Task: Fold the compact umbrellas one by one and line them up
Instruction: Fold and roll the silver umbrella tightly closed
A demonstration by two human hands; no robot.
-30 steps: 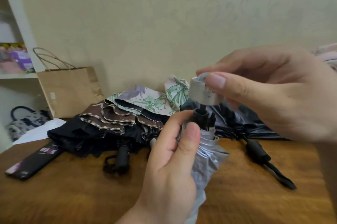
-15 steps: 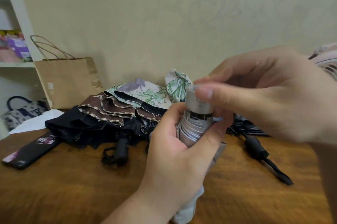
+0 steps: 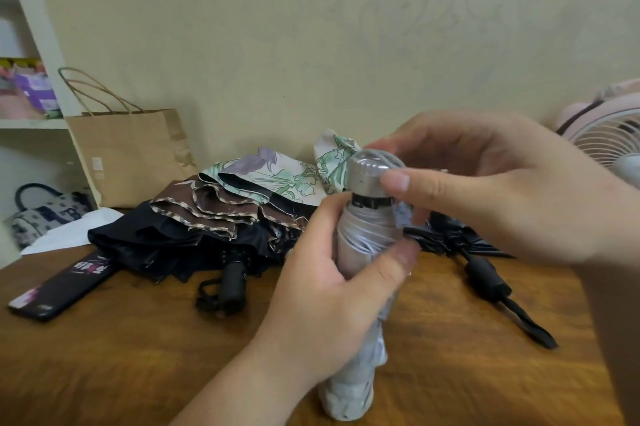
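Note:
A pale grey compact umbrella (image 3: 360, 377) stands upright on the wooden table (image 3: 121, 356), collapsed to its short length. My left hand (image 3: 332, 290) grips its gathered canopy just below the top. My right hand (image 3: 485, 186) pinches the silver handle (image 3: 367, 176) at the top, thumb on its side. Behind lie unfolded umbrellas in a heap: a black one (image 3: 166, 245) with its handle (image 3: 232, 283) toward me, a brown one (image 3: 211, 207), a floral one (image 3: 277, 176), and a dark one with a black handle (image 3: 485, 276) at the right.
A black sleeve with pink print (image 3: 62, 290) lies at the left of the table. A brown paper bag (image 3: 128, 155) leans on the wall beside a white shelf (image 3: 31, 120). A pink fan (image 3: 609, 134) stands at the right edge.
The silver handle has been pushed down onto the canopy, so the black shaft no longer shows. My left hand's grip has closed round the canopy top.

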